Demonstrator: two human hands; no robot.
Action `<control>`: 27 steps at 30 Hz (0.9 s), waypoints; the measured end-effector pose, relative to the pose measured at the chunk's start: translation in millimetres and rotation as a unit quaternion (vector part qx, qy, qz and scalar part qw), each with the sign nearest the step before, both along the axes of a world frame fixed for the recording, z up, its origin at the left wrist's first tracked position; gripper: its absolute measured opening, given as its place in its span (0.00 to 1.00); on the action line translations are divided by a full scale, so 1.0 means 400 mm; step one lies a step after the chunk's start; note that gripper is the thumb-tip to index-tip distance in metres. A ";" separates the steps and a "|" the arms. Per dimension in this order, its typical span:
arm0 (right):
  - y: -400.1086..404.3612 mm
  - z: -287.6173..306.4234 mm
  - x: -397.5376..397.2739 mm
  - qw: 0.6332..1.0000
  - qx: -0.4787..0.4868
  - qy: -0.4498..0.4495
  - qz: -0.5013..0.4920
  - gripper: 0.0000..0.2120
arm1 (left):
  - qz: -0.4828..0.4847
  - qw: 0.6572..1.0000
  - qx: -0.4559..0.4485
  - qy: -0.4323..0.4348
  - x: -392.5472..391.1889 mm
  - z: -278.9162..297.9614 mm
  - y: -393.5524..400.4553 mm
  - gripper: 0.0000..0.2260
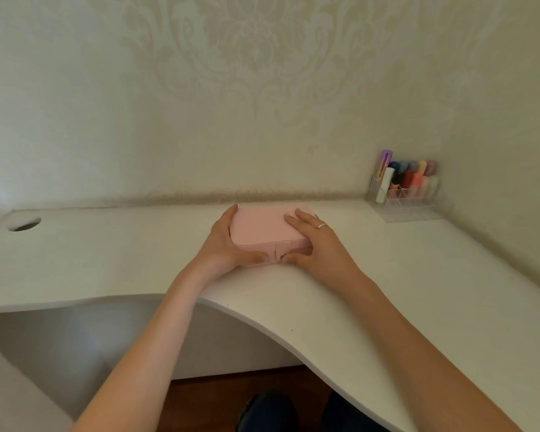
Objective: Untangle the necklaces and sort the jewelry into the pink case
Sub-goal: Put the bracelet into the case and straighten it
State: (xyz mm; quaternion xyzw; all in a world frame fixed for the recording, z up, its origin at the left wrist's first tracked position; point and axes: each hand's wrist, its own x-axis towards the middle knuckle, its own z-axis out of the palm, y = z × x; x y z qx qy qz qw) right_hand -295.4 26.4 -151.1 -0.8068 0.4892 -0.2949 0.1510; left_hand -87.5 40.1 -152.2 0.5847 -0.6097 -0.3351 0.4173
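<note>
A pink case (264, 227), rectangular with rounded corners and a matte, faintly grained skin, is being held shut on a smooth white desk (113, 254), near its curved front edge. It is being gripped at its left end by the left hand (223, 244), fingers curled round it. The right hand (317, 244), wearing 1 ring, is being laid on the lid, thumb pressed at the front clasp. Right of the case, markers (409, 179) are being kept in a clear organizer (412, 207).

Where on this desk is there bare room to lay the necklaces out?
Bare white desk lies between the round cable hole and the left hand. More lies right of the right hand, below the marker organizer. It is crowded only at the closed pink case, held by both hands.
</note>
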 end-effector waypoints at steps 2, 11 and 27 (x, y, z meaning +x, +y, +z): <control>0.004 -0.025 0.000 0.993 -0.078 0.089 -0.026 0.31 | 0.013 1.000 -0.002 -0.003 -0.025 0.000 -0.008 0.65; -0.113 -0.018 -0.091 0.989 -0.127 0.072 -0.020 0.30 | -0.056 0.998 -0.031 -0.010 -0.172 -0.011 -0.129 0.45; -0.198 -0.042 -0.226 0.972 -0.162 0.089 -0.143 0.37 | -0.073 0.995 -0.056 -0.029 -0.351 -0.037 -0.293 0.50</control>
